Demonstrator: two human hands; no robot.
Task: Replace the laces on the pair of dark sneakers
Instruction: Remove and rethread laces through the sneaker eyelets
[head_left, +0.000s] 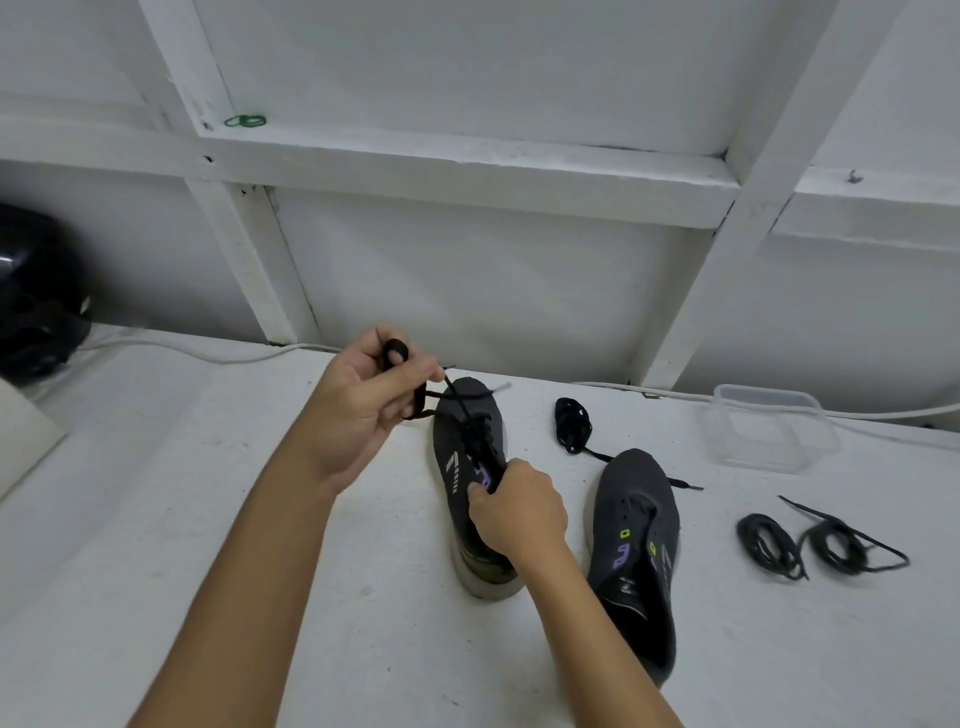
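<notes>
Two dark grey sneakers stand on the white surface. The left sneaker has a black lace threaded through its eyelets. My left hand is raised above its toe, shut on the lace, with a loop over the fingers. My right hand grips the left sneaker at its tongue and collar. The right sneaker lies beside it with empty eyelets. One bundled black lace lies behind the sneakers, and two coiled black laces lie to the right.
A clear plastic container stands at the back right. A white cable runs along the wall's foot. A black helmet sits at the far left. The white framed wall rises close behind the sneakers.
</notes>
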